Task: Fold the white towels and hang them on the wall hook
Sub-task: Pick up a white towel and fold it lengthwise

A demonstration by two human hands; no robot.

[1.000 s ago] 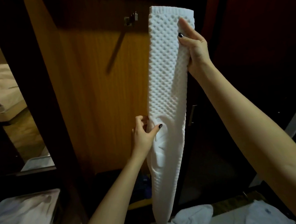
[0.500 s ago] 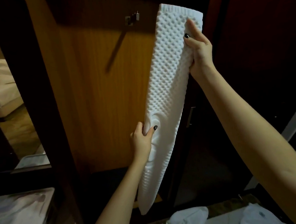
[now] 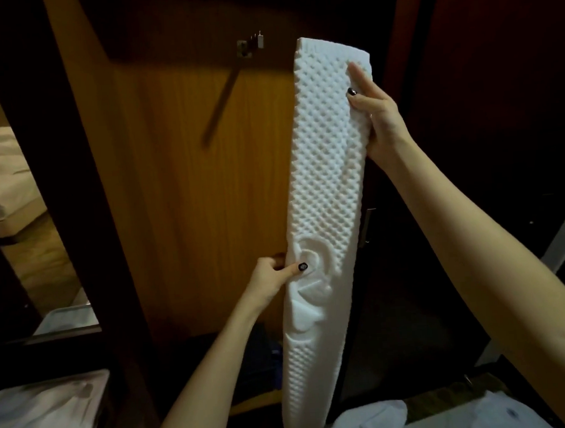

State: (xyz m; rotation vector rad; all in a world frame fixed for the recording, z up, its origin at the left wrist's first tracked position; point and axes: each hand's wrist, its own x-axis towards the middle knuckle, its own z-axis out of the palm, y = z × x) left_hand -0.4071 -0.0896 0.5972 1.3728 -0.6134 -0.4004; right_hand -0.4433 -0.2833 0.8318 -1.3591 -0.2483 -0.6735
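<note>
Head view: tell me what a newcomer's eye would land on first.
A long folded white towel hangs upright in the middle, bright against the dark room. The right hand holds it near the top, and the left hand pinches its left edge lower down. Up and left of the towel's top, a small hook sticks out of the wooden panel.

Long white bumpy folded towel [image 3: 325, 184] hangs vertical before brown wood panel [image 3: 190, 186], w/ right hand [image 3: 376, 115] gripping near its top & left hand [image 3: 272, 280] pinching its left edge lower down. Small metal wall hook [image 3: 251, 47] sits upper left of towel, not touching.
</note>
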